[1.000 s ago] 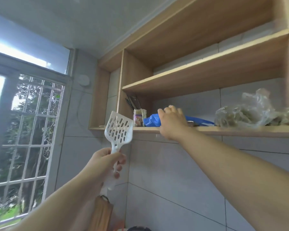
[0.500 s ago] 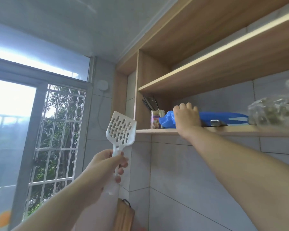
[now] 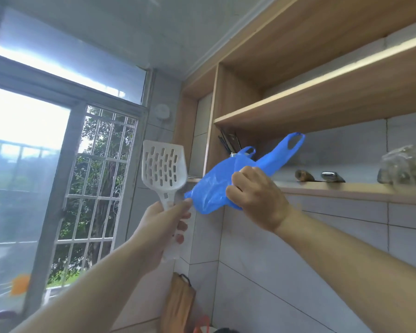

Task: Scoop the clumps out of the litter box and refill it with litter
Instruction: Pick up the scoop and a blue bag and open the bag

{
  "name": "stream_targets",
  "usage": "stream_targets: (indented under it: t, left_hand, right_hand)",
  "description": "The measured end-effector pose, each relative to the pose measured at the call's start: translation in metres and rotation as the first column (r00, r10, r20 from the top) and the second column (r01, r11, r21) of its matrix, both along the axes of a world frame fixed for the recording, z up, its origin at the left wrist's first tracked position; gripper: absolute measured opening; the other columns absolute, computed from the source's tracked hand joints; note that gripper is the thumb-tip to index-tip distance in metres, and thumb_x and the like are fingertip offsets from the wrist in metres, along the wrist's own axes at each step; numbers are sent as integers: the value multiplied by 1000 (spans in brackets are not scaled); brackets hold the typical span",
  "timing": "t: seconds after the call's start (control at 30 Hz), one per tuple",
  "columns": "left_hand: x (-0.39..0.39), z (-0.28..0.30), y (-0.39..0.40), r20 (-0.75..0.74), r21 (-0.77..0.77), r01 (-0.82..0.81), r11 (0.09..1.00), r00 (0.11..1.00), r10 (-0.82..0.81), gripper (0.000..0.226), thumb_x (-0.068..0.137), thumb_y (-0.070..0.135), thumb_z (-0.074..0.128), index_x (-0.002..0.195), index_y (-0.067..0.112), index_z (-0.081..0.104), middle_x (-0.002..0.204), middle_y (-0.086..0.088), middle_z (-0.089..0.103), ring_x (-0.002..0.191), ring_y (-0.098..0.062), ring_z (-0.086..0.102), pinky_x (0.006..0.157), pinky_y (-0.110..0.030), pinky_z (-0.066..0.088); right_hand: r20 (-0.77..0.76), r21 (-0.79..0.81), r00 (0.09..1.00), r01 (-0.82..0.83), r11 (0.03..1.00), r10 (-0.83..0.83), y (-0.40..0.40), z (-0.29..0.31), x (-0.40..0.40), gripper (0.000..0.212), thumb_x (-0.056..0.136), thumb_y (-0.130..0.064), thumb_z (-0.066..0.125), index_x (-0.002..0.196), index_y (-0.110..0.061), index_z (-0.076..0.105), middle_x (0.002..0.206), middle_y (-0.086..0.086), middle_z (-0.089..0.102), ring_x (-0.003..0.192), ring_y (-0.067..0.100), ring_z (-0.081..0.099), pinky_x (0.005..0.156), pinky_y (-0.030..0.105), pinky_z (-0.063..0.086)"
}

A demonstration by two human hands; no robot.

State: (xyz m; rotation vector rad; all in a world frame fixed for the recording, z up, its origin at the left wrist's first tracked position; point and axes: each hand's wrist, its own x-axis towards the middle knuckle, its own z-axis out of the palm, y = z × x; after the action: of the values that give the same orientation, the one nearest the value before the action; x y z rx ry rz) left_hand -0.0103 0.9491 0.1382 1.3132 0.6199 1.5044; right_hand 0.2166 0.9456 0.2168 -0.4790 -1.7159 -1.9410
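- A white slotted litter scoop (image 3: 163,168) is held upright by its handle in the left hand (image 3: 165,228), whose fingers are wrapped round the lower handle; the perforated blade stands above the fist, in front of the window (image 3: 58,179).
- A crumpled blue plastic bag (image 3: 214,188) is gripped in the right hand (image 3: 256,198), fingers curled over its bunched middle, just in front of the wooden shelf (image 3: 346,189); its two loop handles trail up and to the right.
- The scoop is judged light and rigid, so a grip low on the handle should suffice.
- The bag is judged very light, thin, limp and slippery; it is likely best opened by its handle loops rather than by the bunched film.
- The litter box is not in view.
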Motion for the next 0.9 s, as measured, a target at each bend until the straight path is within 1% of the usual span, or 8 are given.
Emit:
stream_targets:
  t: [0.13, 0.3, 0.4, 0.47, 0.6, 0.7, 0.83, 0.9]
  left_hand:
    - [-14, -2, 1, 69, -20, 21, 1000, 997, -19, 22, 84, 36, 80, 93, 18, 70, 87, 3, 71, 85, -18, 63, 58, -29, 49]
    - [-30, -31, 9, 96, -183, 136, 974, 988, -120, 55, 74, 48, 85, 115, 18, 65, 123, -13, 65, 94, -24, 70, 55, -29, 53]
    - [-33, -47, 6, 147, -206, 318, 925, 945, -292, 33, 87, 30, 78, 102, 7, 59, 88, -16, 71, 53, -20, 65, 48, -26, 50]
    - [-31, -55, 3, 108, -192, 346, 918, 938, -331, 25, 89, 10, 74, 84, 10, 50, 59, -4, 53, 41, -14, 48, 41, -23, 42]
    - [-34, -63, 5, 40, -130, 214, 968, 977, -211, 43, 81, -12, 68, 73, 16, 37, 63, -4, 37, 46, -15, 41, 42, -22, 36]
    - [-51, -72, 12, 5, -96, 39, 995, 999, -39, 37, 80, -7, 72, 61, 16, 50, 64, -4, 53, 54, -19, 52, 51, -29, 44]
    - [-71, -91, 17, 5, -74, -108, 991, 994, 109, 32, 79, -1, 76, 69, 18, 53, 56, 8, 57, 54, -15, 56, 54, -29, 48]
    - [-75, -101, 15, -12, -63, -126, 990, 992, 126, 30, 81, -1, 76, 72, 16, 53, 59, 5, 56, 53, -13, 55, 51, -27, 47]
  right_hand:
    - [132, -107, 985, -102, 989, 116, -22, -47, -25, 31, 83, 13, 57, 72, -13, 45, 71, 8, 53, 66, 27, 48, 64, 38, 44]
    - [150, -155, 968, -176, 972, 199, -44, -70, -55, 33, 82, 13, 59, 72, -13, 42, 69, 9, 54, 72, 27, 46, 72, 37, 45]
    - [155, -166, 968, -171, 971, 197, -56, -74, -67, 33, 81, 15, 60, 63, -10, 48, 70, 10, 57, 71, 30, 52, 75, 37, 46]
    - [131, -185, 972, -171, 968, 197, -64, -77, -74, 31, 83, 15, 58, 62, -7, 51, 73, 12, 58, 72, 32, 54, 74, 38, 47]
    - [93, -277, 992, -54, 959, 83, -71, -90, -75, 21, 86, 7, 63, 94, -7, 51, 109, 17, 58, 98, 39, 58, 91, 45, 50]
    - [47, -401, 995, 96, 911, -84, -80, -102, -60, 51, 83, -5, 72, 128, -8, 47, 145, 18, 41, 135, 41, 45, 109, 59, 38]
    - [-293, -614, 912, 50, 787, -286, -98, -119, -61, 79, 74, 0, 72, 144, -14, 37, 157, 15, 31, 145, 37, 33, 111, 58, 35]
    - [-638, -680, 675, -267, 683, -370, -101, -124, -78, 75, 83, -15, 74, 148, -19, 36, 157, 5, 32, 142, 25, 35, 112, 44, 35]
